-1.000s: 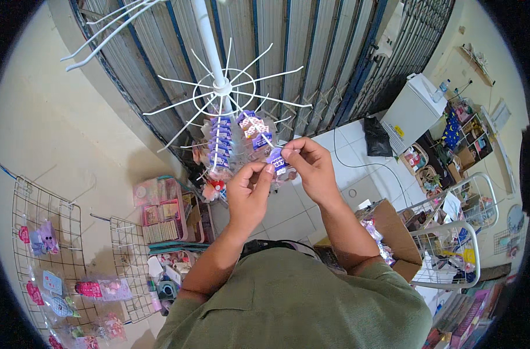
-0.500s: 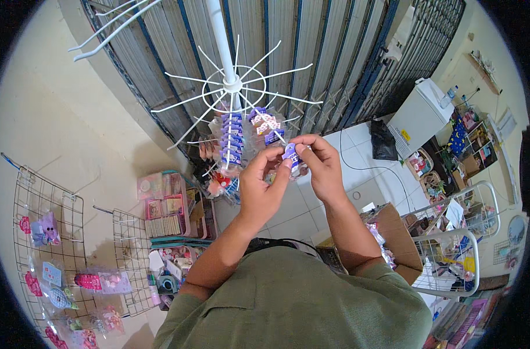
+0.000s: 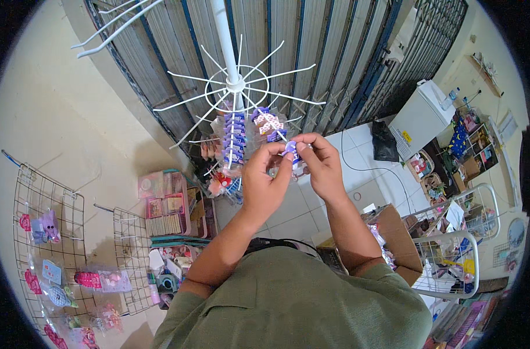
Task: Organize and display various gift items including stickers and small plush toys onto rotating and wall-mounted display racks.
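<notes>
Both my hands pinch a small packet with a purple header card at the tip of a white prong. My left hand grips the card's left edge with thumb and fingers, and my right hand grips its right edge. Clear plastic hangs below the card, partly hidden by my fingers. The prong belongs to a white display rack with spokes round a pole. Other packets with purple and patterned cards hang further in on the same prong. A row of purple-carded packets fills the neighbouring prong to the left.
Left of me, wire grid panels carry bagged trinkets, beside a pink bin of small goods. On my right stand an open cardboard box and white wire baskets. A folding metal shutter closes off the far side.
The purple-carded packet has tilted slightly in my fingers, and its card sits closer against the prong's tip. My hands have barely moved; the view has shifted a little.
</notes>
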`<state>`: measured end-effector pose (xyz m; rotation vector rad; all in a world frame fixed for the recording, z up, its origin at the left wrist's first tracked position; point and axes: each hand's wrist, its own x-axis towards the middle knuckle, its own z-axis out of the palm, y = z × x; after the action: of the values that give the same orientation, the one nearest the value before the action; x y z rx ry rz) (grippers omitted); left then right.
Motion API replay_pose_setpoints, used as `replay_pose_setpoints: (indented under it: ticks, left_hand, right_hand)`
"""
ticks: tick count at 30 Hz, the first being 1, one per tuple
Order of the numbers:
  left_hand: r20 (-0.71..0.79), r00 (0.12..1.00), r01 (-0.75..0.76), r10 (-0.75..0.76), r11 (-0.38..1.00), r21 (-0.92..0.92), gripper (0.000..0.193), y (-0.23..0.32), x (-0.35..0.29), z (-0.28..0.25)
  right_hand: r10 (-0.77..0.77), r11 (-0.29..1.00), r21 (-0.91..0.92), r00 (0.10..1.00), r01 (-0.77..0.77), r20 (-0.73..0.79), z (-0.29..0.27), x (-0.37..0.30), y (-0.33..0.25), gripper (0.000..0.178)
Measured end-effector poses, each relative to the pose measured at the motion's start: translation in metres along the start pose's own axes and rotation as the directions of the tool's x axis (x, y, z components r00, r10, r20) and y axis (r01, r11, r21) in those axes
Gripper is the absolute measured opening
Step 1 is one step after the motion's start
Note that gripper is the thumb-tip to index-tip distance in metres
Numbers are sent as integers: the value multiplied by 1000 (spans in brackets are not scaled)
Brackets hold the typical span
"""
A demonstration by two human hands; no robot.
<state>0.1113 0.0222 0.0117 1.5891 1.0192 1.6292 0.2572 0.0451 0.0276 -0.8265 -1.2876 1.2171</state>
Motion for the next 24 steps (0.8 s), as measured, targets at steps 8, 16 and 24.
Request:
replay_pose_setpoints:
  ticks: [8,16,24]
  left_hand:
    - [-39,999,6,-11,992,-126,51,-1,-10,-2]
    - [3,1000,-29,29,999,-13,69,22,-50,-10]
    - [23,994,-111,110,992,64,45,18,-83,-45]
  right_hand:
    - [-141,990,-19,990,140,-26,11,21,23,14]
    - [-80,997,-2,997,80,9,8,19,24,17]
    - [-111,993,30,992,110,54,10,22,30,25]
